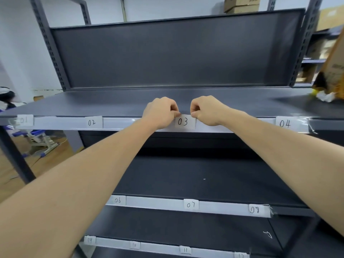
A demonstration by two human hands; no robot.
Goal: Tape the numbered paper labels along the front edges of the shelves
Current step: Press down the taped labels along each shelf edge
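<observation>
1. A storeroom or warehouse: dark metal shelving [111,105] with perforated uprights [49,49] fills the view.
2. Handwritten numbered paper labels [93,122] mark the shelf edges.
3. Cardboard boxes [242,4] sit at 1 o'clock, more stocked racks [314,61] at 3 o'clock.

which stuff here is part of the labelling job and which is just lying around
Job: label 03, held at its top corners by left hand and right hand; label 02; label 04.
Lying about: crumpled white paper; cardboard boxes.

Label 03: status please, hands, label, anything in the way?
Left hand pinches label 03 at top left corner, right hand at top right. Label flat on the shelf edge, between 02 and 04. Nothing blocks it.
</observation>
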